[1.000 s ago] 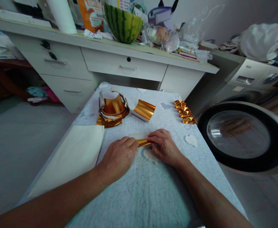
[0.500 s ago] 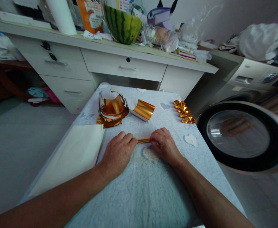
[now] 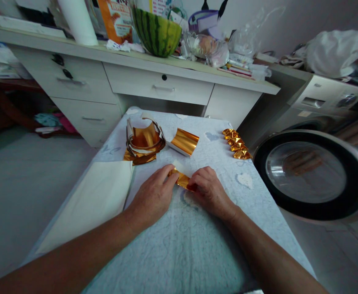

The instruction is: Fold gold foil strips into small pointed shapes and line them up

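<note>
Gold foil strip (image 3: pixel 182 178) now partly unfolded | left hand (image 3: pixel 153 195), right hand (image 3: pixel 209 190) pinch its ends | bare tabletop (image 3: pixel 179 245) nearside, table edge well off.

A lived-in home room: a white desk (image 3: pixel 154 83) with drawers carries a watermelon (image 3: pixel 157 34) and household clutter, a front-loading washing machine (image 3: pixel 313 171) stands open alongside, and a cloth-covered table (image 3: pixel 181 245) fills the foreground.

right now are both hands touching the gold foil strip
Touching. The head view shows the left hand fingertips on one end of the gold foil strip and the right hand pinching the other end, with no gap.
</note>
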Tool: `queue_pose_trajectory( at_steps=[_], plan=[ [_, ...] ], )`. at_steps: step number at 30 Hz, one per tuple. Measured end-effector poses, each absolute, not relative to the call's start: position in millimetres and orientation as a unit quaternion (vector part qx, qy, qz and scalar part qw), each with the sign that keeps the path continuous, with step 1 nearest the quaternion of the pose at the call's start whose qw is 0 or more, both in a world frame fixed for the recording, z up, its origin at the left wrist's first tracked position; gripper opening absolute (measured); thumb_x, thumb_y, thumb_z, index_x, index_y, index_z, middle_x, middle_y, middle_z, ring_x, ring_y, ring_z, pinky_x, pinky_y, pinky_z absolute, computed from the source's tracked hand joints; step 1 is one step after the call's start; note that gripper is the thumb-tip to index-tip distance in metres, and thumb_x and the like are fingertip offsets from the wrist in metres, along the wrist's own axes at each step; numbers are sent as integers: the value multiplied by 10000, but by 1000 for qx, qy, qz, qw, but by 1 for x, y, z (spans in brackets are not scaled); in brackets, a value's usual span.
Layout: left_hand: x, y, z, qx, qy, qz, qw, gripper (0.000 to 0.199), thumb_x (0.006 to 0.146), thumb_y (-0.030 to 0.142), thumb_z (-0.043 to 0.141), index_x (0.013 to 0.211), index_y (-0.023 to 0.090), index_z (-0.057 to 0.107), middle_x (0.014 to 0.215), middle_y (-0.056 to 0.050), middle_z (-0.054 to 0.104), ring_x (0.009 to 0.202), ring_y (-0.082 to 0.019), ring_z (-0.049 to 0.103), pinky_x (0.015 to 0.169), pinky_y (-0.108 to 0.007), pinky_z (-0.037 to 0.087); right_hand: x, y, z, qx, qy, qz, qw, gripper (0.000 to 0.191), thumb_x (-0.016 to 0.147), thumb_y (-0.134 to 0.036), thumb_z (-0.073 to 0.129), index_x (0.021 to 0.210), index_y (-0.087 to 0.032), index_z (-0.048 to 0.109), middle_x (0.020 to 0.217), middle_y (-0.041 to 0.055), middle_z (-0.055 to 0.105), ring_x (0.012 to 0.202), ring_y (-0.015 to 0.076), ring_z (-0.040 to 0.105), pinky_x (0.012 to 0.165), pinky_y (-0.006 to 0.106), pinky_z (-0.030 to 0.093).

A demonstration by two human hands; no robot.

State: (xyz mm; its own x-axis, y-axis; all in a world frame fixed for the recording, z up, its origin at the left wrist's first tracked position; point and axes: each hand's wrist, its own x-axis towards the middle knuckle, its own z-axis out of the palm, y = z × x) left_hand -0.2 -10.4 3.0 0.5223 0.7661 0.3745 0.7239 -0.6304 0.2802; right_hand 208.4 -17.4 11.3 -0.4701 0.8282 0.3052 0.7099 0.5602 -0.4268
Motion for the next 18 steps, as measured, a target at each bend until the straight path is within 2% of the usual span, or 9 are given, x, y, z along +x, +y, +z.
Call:
queue_pose_trajectory(
  at_steps=[8, 13, 18],
  plan=[
    [-4, -11, -3, 887, 430, 162, 43, 377, 809, 12, 440, 1132, 118, 602, 1288, -140, 531, 1215, -250, 521, 1066, -405, 451, 202, -18, 8, -406, -882, 146, 188, 179, 827, -59, 540, 873, -213, 620, 911, 19, 647, 936, 186, 533, 884, 337, 364],
    [-5, -13, 3, 890, 431, 147, 10, 318, 838, 72, 489, 1115, 127, 635, 1263, -129, 577, 1312, -327, 412, 1152, -541, 290, 202, -18, 7, -404, -883, 160, 177, 147, 870, -106, 540, 887, -215, 637, 914, 25, 672, 925, 189, 564, 881, 350, 372],
    [-1, -14, 9, 906, 375, 156, 119, 251, 861, 87, 511, 1064, 155, 643, 1120, -79, 629, 1103, -219, 543, 1019, -389, 455, 203, -18, 10, -405, -870, 188, 209, 116, 871, -108, 581, 887, -213, 629, 901, 8, 685, 902, 171, 583, 892, 336, 374]
  ],
)
